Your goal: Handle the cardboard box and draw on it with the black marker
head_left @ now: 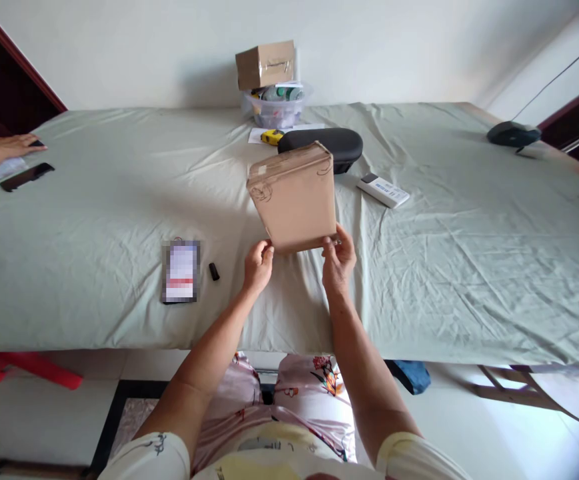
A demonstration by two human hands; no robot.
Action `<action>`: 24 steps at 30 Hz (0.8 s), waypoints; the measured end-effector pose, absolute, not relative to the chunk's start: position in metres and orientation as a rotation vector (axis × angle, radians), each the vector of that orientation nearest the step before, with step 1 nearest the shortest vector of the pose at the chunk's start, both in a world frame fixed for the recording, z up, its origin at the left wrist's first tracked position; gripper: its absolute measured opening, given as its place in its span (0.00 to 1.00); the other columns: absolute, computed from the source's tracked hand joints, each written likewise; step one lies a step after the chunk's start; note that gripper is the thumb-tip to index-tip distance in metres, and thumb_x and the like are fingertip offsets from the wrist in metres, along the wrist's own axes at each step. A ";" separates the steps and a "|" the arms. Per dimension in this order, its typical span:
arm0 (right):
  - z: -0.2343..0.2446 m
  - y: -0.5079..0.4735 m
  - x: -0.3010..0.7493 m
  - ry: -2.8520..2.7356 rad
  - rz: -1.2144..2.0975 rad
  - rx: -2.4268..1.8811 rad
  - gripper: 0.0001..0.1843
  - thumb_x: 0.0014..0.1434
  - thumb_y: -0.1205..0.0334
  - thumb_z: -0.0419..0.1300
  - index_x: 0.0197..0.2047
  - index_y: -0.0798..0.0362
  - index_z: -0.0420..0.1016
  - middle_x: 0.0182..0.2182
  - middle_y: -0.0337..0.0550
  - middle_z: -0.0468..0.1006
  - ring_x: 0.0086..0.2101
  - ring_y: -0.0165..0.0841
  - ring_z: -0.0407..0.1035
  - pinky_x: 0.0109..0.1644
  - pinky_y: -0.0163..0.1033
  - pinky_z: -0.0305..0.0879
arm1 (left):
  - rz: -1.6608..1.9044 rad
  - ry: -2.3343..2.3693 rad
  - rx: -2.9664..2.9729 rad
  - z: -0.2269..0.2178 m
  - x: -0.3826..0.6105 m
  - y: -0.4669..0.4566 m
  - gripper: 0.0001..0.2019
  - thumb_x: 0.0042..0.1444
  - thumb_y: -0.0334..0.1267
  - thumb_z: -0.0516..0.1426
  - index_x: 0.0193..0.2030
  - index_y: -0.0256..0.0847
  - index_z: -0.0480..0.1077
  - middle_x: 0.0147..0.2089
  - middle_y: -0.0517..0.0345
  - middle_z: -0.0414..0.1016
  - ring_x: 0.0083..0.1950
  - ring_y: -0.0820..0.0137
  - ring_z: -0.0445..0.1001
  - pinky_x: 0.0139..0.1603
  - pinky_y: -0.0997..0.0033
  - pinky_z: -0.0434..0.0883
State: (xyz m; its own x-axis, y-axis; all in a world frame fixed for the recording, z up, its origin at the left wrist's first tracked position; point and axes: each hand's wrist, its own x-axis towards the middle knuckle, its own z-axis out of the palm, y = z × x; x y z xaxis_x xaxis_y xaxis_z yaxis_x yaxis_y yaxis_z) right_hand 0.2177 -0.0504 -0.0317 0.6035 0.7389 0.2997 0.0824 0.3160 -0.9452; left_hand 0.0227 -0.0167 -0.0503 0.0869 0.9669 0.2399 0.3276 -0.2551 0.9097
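A flat brown parcel (295, 197) wrapped in paper and tape is held tilted above the table, its far end raised. My left hand (258, 265) pinches its near left corner with closed fingers. My right hand (338, 261) grips the near right corner, thumb on top. Both arms reach forward from the table's near edge. The table (94, 220) is covered with a pale green cloth.
A badge card (180, 271) and a small black cap (214, 271) lie to the left. Behind the parcel are a black case (342, 143), a white remote (383, 190), a yellow tape measure (271, 137), a plastic tub (274, 110) and a cardboard box (265, 64). Another person's hand (6, 147) rests far left by a phone (26, 177).
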 end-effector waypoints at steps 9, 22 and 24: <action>-0.007 -0.070 0.216 -0.959 -0.006 -1.138 0.18 0.68 0.43 0.62 0.52 0.44 0.82 0.61 0.48 0.77 0.66 0.46 0.70 0.67 0.60 0.72 | 0.608 1.017 2.082 -0.023 0.027 -0.041 0.08 0.65 0.37 0.61 0.39 0.45 0.84 0.34 0.54 0.85 0.37 0.62 0.81 0.42 0.67 0.72; -0.008 -0.071 0.200 -1.135 0.132 -1.229 0.15 0.68 0.44 0.62 0.49 0.41 0.85 0.62 0.44 0.81 0.65 0.46 0.73 0.67 0.62 0.74 | 2.190 1.317 2.030 -0.009 -0.009 -0.031 0.19 0.71 0.55 0.56 0.50 0.41 0.78 0.43 0.45 0.80 0.46 0.61 0.80 0.52 0.58 0.75; -0.008 -0.068 0.199 -1.100 0.156 -1.152 0.14 0.68 0.45 0.63 0.49 0.41 0.84 0.60 0.45 0.82 0.63 0.45 0.75 0.63 0.59 0.77 | 2.157 1.530 1.873 -0.007 -0.015 -0.023 0.27 0.69 0.61 0.55 0.58 0.38 0.75 0.52 0.40 0.79 0.55 0.57 0.79 0.59 0.55 0.74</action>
State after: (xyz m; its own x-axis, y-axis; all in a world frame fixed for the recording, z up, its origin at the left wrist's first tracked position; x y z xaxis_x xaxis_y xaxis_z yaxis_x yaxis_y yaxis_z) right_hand 0.1993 -0.0685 -0.0083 0.5040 0.6069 0.6145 0.4119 0.4565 -0.7886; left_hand -0.0146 -0.0234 -0.0065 -0.3286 0.4782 0.8145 0.6106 -0.5503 0.5695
